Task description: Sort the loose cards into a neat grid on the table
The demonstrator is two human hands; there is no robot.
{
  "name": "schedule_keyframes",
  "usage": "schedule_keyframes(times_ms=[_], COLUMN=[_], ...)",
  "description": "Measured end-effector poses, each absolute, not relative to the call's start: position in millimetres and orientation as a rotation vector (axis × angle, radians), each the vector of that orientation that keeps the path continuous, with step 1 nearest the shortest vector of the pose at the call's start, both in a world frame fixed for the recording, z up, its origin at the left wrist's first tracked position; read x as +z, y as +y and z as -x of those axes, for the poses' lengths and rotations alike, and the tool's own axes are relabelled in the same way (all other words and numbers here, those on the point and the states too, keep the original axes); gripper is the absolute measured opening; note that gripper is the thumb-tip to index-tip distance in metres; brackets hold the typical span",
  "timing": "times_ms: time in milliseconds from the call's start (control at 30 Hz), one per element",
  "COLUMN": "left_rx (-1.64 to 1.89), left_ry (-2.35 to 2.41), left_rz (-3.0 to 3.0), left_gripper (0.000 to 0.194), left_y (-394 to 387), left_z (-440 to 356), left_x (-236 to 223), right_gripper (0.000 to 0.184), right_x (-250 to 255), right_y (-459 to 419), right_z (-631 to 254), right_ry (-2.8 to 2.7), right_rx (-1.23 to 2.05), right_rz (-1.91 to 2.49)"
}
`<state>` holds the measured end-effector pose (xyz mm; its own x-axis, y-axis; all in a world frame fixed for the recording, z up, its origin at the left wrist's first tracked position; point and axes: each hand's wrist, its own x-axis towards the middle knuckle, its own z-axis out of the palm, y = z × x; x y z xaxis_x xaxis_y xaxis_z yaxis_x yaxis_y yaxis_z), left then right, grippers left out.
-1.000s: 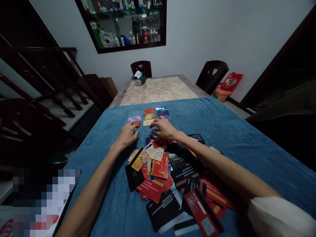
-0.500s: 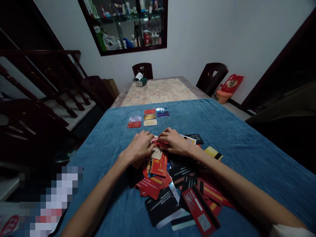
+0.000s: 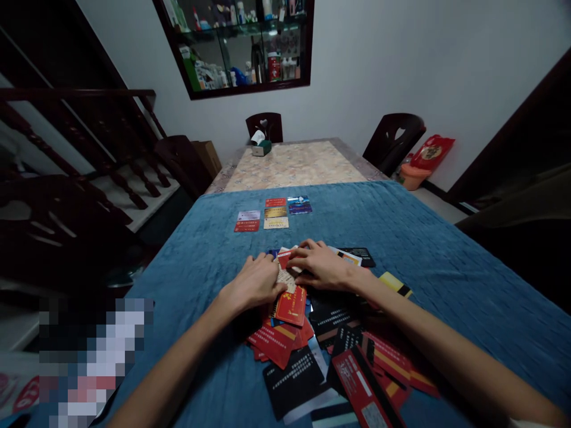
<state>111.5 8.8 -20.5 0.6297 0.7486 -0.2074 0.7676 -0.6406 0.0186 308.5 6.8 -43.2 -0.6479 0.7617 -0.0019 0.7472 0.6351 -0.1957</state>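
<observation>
A heap of bank-style cards lies before me, with a red card [image 3: 291, 307] and a black card [image 3: 295, 375] near its front. My left hand [image 3: 256, 280] rests on the heap's left side, fingers bent and thumb apart on a beige patterned card [image 3: 288, 278]. Across from it, my right hand [image 3: 325, 266] spreads its fingers over the same beige card and a small red-and-white card [image 3: 284, 259]. Neither hand grips a card that I can make out. Beyond them, several cards lie face up in short columns, among them a gold card [image 3: 275, 212] and a blue card [image 3: 300, 205].
A blue cloth [image 3: 191, 249] covers the near part of the table; its patterned top [image 3: 298, 163] shows beyond. A tissue box [image 3: 262, 148] stands at the far end. Chairs [image 3: 395, 142] surround the table. A yellow card [image 3: 395, 284] lies beside my right forearm.
Both hands have drawn slightly toward me, the left one more, uncovering more of the beige card and a dark blue card behind. The camera view has shifted a little left.
</observation>
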Motion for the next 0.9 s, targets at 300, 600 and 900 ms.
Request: schedule_keyframes(times_ms=[300, 600, 900], left_rx=[-0.322, -0.412, -0.291], left_ry=[1.201, 1.098, 1.007], left_rz=[-2.782, -2.879, -2.708], left_gripper=[0.031, 0.025, 0.024], left_y=[-2, -13, 6], left_z=[-119, -122, -107], left_x=[-15, -17, 7], right_gripper=[0.028, 0.026, 0.019], right_x=[-26, -32, -29], right_y=[-4, -2, 2], right_z=[-305, -305, -312], right_ry=[-2.819, -2.838, -2.722], right_rx=[0.180, 0.363, 0.434], right_rz=[1.424, 1.172, 1.145])
